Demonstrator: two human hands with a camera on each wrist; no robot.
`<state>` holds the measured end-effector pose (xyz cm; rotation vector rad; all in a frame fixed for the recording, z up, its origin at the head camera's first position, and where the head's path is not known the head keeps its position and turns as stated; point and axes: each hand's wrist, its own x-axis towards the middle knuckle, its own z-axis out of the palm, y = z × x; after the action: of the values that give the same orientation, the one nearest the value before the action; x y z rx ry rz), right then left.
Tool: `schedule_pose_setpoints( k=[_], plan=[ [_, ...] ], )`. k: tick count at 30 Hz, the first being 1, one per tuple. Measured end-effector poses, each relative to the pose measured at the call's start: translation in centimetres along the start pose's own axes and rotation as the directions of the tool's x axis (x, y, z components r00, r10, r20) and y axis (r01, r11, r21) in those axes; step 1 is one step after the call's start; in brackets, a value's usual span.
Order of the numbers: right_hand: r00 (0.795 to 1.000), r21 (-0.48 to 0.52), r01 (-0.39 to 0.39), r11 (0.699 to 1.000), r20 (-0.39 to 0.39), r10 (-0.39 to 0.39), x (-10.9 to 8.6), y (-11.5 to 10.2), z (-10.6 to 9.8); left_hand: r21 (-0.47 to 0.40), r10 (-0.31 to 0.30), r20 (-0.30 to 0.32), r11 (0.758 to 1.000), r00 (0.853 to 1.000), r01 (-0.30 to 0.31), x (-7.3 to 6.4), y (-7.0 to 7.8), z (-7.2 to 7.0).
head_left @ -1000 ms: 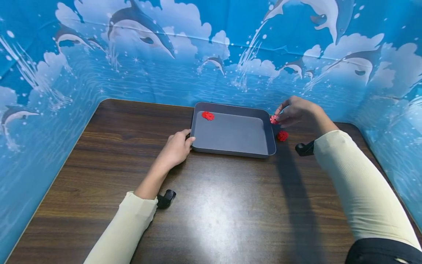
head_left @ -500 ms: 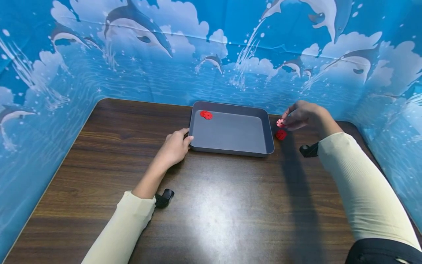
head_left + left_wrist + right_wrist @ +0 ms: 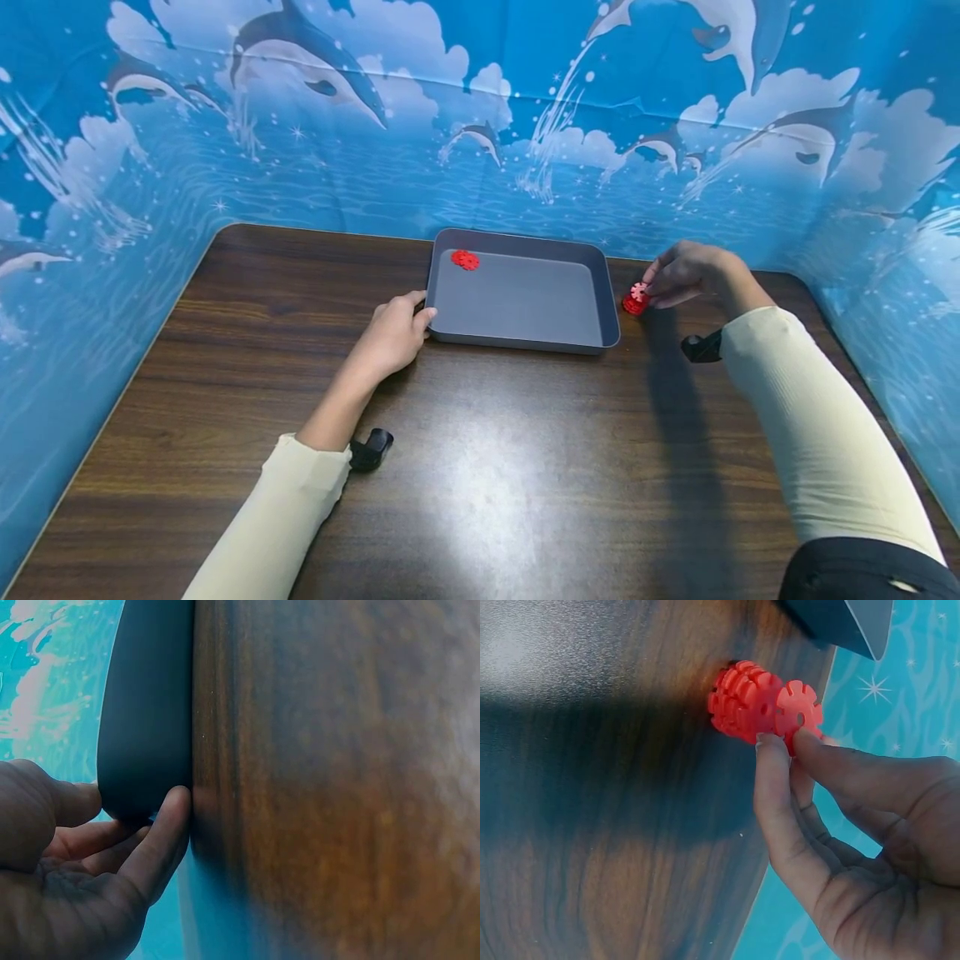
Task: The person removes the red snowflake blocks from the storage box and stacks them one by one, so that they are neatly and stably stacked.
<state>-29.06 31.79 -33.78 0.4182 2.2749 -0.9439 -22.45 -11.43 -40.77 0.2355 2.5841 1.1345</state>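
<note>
My left hand [image 3: 392, 337] grips the left side of a dark grey baking tray [image 3: 525, 346]; in the left wrist view its thumb and fingers lie on either side of the tray's corner. Inside the tray, two overlapping red notched discs [image 3: 466, 260] lie at the far left. To the right of the tray my right hand [image 3: 688, 271] pinches another red notched disc [image 3: 798, 705] between thumb and finger. This disc is tilted, directly beside the top of a stack of red notched discs [image 3: 742, 701] on the table. Whether it touches the stack I cannot tell.
The brown wooden table [image 3: 487, 467] reaches back to a blue dolphin-print cloth [image 3: 420, 108], which rises behind it and at both sides. A black wrist camera mount [image 3: 371, 450] shows at the left wrist and another black mount [image 3: 702, 347] at the right.
My right hand has moved from the tray's right rim down and slightly right, bringing the disc to the stack. The left hand keeps its grip on the tray.
</note>
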Motion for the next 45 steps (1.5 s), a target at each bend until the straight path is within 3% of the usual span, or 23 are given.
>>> schedule_pose_setpoints(
  k=[32, 45],
  plan=[
    [1.0, 0.017, -0.003, 1.0, 0.027, 0.003, 0.8, 0.9, 0.5, -0.01, 0.0, -0.008, 1.0, 1.0, 0.0, 0.2, -0.2, 0.1],
    [1.0, 0.043, 0.012, 0.999, -0.023, -0.011, 0.5, 1.3, 0.1, 0.003, 0.015, -0.019, 1.0, 1.0, -0.015, 0.4, -0.1, 0.1]
  ],
)
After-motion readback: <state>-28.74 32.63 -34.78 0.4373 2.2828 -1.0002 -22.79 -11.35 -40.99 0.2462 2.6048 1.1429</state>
